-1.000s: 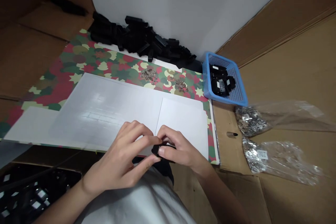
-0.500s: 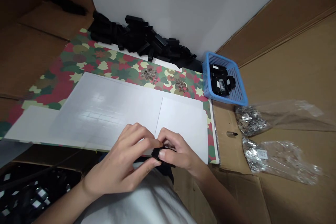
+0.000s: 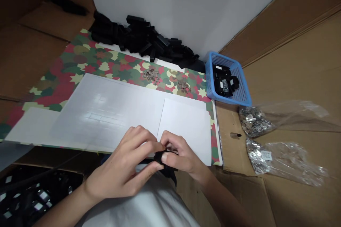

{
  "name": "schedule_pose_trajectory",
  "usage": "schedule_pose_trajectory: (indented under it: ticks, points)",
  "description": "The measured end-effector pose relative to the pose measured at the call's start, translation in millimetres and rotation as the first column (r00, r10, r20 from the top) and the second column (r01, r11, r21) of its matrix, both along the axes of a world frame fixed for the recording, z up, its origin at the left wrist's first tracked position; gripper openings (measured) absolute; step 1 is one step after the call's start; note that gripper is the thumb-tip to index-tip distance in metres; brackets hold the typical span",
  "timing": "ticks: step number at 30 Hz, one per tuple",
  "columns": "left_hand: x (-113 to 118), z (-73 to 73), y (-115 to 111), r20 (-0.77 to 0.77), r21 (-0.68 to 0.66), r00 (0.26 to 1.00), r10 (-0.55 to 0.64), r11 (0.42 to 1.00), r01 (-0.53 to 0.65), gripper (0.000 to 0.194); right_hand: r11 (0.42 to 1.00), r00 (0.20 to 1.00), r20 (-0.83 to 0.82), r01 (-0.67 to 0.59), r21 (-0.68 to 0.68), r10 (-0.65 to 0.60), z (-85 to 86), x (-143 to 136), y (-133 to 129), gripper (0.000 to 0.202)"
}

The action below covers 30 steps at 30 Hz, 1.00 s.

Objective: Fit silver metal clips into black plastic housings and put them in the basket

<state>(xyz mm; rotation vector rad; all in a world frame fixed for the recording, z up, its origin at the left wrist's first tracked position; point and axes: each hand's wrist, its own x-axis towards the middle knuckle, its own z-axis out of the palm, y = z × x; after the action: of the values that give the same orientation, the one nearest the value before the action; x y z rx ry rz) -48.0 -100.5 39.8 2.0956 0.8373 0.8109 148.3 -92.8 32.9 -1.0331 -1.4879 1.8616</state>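
Note:
A small black plastic-looking piece (image 3: pixel 159 156) is held between my hands just off the front edge of the table. My right hand (image 3: pixel 181 156) is closed around it, thumb pressed along its top. From the left, the thumb and forefinger of my left hand (image 3: pixel 133 159) pinch at the end of the same piece. My fingers cover much of it, and its exact kind does not show. Under and beyond my hands lie white sheets (image 3: pixel 186 120) on the table.
Black oblong parts (image 3: pixel 144 39) are heaped along the wall. Two small piles of metal pieces (image 3: pixel 151 75) lie on the patterned cover (image 3: pixel 122 74). At right stand a blue basket (image 3: pixel 243 90) of black parts and plastic bags (image 3: pixel 255 122) of metal pieces. A box of black parts (image 3: pixel 34 191) sits lower left.
Both hands stay in nearly the same place on the black piece. The piece has turned slightly between my fingers.

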Motion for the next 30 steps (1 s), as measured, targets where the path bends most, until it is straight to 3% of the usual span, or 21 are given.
schedule_pose_trajectory:
  ticks: [12,16,18,19,22,24,26,30]
  points:
    - [1.5,-1.4,-0.1,0.018,-0.018,1.0,-0.012,1.0,0.012,0.017,1.0,1.0,0.004,0.015,0.01,-0.015,-1.4,-0.4,-1.6,0.016]
    - [1.2,-2.9,-1.6,0.081,-0.059,0.996,0.027,0.998,-0.022,0.025,0.986,0.999,0.012,0.049,0.159,-0.052,-2.3,-1.4,-3.4,0.012]
    - [0.9,-2.0,-2.6,0.145,-0.117,0.986,0.087,0.991,-0.07,0.03,0.933,0.993,0.033,0.095,0.346,-0.114,-2.5,-2.1,-4.3,0.008]
    - [1.0,-1.1,-3.2,0.165,-0.154,0.98,0.113,0.984,-0.088,0.031,0.88,0.988,0.044,0.112,0.461,-0.149,-2.7,-2.5,-4.5,0.01]
    - [3.1,2.9,-4.2,0.169,-0.234,0.974,0.153,0.966,-0.111,0.023,0.641,0.973,0.052,0.106,0.76,-0.223,-3.2,-4.2,-3.3,0.023]
    - [5.4,5.1,-4.4,0.174,-0.239,0.968,0.179,0.962,-0.135,0.015,0.516,0.971,0.057,0.074,0.853,-0.233,-3.4,-4.8,-1.5,0.03]
    - [7.2,6.4,-4.3,0.181,-0.252,0.963,0.202,0.955,-0.153,0.012,0.486,0.974,0.07,0.044,0.873,-0.214,-3.0,-3.9,0.3,0.033]
    - [7.2,6.9,-3.7,0.215,-0.323,0.96,0.179,0.941,-0.103,0.013,0.586,0.976,0.184,-0.084,0.806,-0.113,0.4,2.5,2.8,0.024]
